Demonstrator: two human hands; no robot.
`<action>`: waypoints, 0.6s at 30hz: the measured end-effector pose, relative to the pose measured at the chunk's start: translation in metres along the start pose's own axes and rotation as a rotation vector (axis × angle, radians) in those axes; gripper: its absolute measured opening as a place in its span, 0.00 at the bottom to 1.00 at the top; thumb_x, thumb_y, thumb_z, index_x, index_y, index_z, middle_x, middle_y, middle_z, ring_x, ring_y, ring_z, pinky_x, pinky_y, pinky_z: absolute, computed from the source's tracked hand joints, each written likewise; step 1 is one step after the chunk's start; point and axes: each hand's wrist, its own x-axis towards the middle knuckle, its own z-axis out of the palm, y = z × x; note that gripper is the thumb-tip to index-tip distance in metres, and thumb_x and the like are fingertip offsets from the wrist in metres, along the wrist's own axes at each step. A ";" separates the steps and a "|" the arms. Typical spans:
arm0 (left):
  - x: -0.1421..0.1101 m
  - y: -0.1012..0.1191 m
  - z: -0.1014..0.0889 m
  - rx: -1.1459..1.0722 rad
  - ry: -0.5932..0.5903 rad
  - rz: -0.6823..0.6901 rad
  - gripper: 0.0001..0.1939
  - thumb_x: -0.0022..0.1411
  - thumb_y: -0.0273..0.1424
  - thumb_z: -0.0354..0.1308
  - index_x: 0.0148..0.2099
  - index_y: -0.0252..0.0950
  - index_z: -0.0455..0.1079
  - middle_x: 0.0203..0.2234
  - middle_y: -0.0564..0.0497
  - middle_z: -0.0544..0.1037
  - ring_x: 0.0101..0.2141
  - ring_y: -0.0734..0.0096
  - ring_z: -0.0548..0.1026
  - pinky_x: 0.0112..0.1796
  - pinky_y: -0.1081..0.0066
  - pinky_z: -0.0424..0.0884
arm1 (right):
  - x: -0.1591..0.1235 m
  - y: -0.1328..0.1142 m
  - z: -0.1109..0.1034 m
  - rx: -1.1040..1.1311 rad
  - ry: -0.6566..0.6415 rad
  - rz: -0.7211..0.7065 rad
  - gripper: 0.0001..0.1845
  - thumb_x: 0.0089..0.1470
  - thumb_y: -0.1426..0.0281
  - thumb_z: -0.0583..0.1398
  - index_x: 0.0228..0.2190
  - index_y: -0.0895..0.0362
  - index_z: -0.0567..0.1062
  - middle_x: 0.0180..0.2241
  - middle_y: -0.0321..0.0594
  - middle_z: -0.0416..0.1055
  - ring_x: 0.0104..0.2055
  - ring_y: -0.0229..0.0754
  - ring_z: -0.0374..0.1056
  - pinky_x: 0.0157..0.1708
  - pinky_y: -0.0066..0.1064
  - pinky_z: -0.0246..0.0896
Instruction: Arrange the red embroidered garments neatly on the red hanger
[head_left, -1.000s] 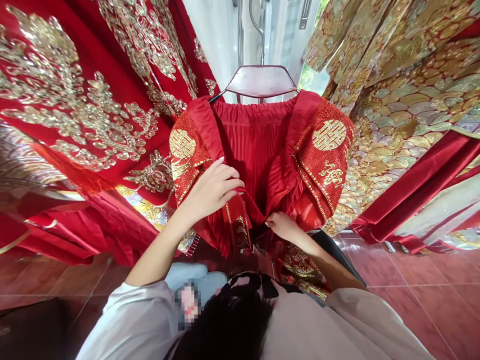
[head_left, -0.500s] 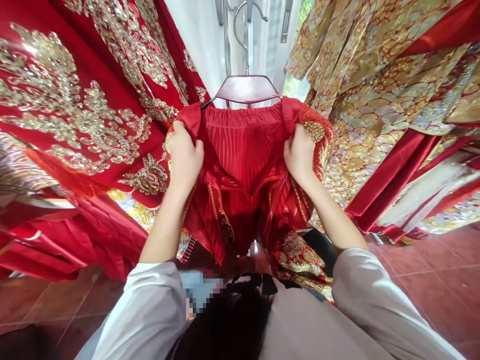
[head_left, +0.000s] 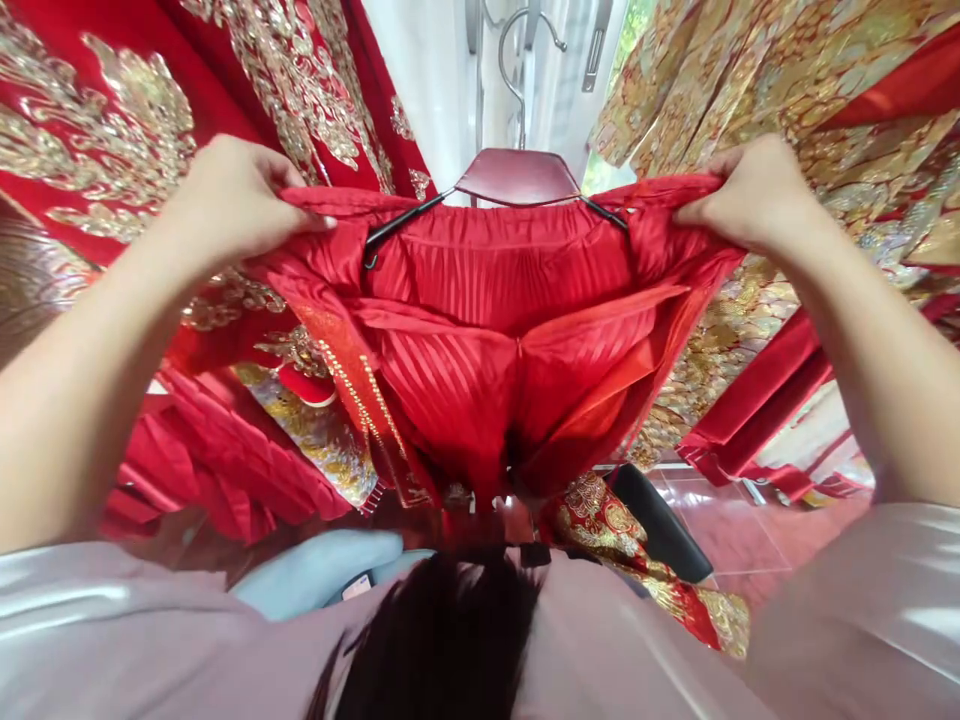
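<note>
A red pleated garment [head_left: 442,385] with gold-beaded trim hangs around a dark red clothes hanger [head_left: 517,176] in front of me. My left hand [head_left: 232,200] pinches the cloth at its left shoulder, thumb and fingers closed on it. At the opposite shoulder, my right hand [head_left: 754,195] grips the fabric in the same way. Between them the neckline is stretched wide. Both black arms of the hanger show inside the opening, the left one ending in a small hook. The metal hook of the hanger rises above the collar.
Red clothing with silver-gold beading [head_left: 142,100] hangs on the left. Gold-patterned garments [head_left: 697,90] hang on the right. Behind stands a white door or window frame [head_left: 555,90]. Below lie a red-and-gold cloth [head_left: 600,510], a black object [head_left: 660,520] and reddish floor tiles [head_left: 757,540].
Both hands have moved outward and up, pulling the garment's shoulders apart. The neckline is wider, and more of the hanger's arms shows.
</note>
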 end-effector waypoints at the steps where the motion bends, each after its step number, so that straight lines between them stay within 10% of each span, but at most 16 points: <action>1: 0.003 -0.002 0.002 0.067 0.023 0.049 0.07 0.51 0.23 0.62 0.33 0.22 0.71 0.17 0.59 0.60 0.30 0.72 0.71 0.42 0.49 0.66 | 0.006 0.003 0.000 -0.070 0.026 -0.015 0.14 0.46 0.73 0.61 0.32 0.74 0.76 0.21 0.35 0.58 0.25 0.26 0.52 0.27 0.26 0.45; 6: 0.015 -0.020 0.024 0.221 -0.067 0.095 0.09 0.50 0.24 0.61 0.28 0.26 0.63 0.29 0.54 0.68 0.46 0.58 0.69 0.52 0.50 0.58 | 0.019 0.019 0.012 -0.238 0.050 -0.069 0.18 0.48 0.70 0.59 0.31 0.78 0.74 0.29 0.49 0.70 0.34 0.34 0.64 0.29 0.27 0.46; 11: 0.021 -0.034 0.044 0.235 -0.172 0.048 0.07 0.45 0.18 0.58 0.24 0.30 0.61 0.24 0.53 0.68 0.40 0.61 0.70 0.51 0.55 0.60 | 0.020 0.034 0.033 -0.262 0.064 -0.097 0.21 0.49 0.68 0.56 0.34 0.78 0.74 0.34 0.58 0.72 0.40 0.39 0.66 0.32 0.30 0.47; 18: -0.025 -0.053 0.083 0.118 -0.534 0.166 0.09 0.43 0.31 0.63 0.22 0.34 0.66 0.14 0.56 0.67 0.21 0.74 0.63 0.25 0.75 0.61 | 0.003 0.054 0.081 -0.099 -0.295 -0.026 0.04 0.39 0.77 0.63 0.23 0.65 0.73 0.17 0.33 0.61 0.22 0.30 0.54 0.25 0.25 0.45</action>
